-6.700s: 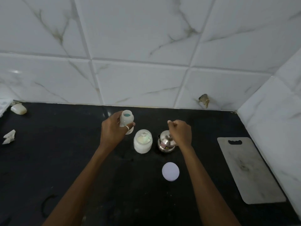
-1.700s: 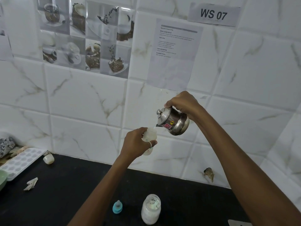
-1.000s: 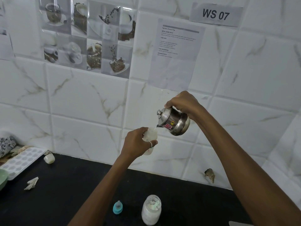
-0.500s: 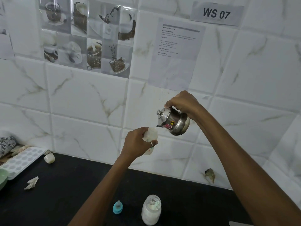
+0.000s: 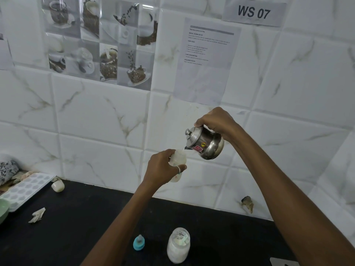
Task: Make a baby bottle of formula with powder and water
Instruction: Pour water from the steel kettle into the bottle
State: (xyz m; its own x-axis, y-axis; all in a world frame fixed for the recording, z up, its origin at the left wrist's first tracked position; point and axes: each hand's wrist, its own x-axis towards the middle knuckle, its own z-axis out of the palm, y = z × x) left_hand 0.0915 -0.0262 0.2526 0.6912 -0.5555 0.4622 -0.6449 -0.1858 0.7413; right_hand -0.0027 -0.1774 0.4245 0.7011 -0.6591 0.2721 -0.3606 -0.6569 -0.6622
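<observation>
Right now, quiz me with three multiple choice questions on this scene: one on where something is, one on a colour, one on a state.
1. Where is the powder jar?
A. on the black counter
B. in the left hand
C. on the ice tray

2. What colour is the bottle teat cap on the counter?
A. red
B. blue
C. yellow

3. How is the steel kettle held?
A. upright
B. upside down
C. tilted, spout at the baby bottle

Answers: 1 A, it stands below the arms. 2 B, plainly blue. 3 C, the right hand tips it toward the bottle in the left hand.
</observation>
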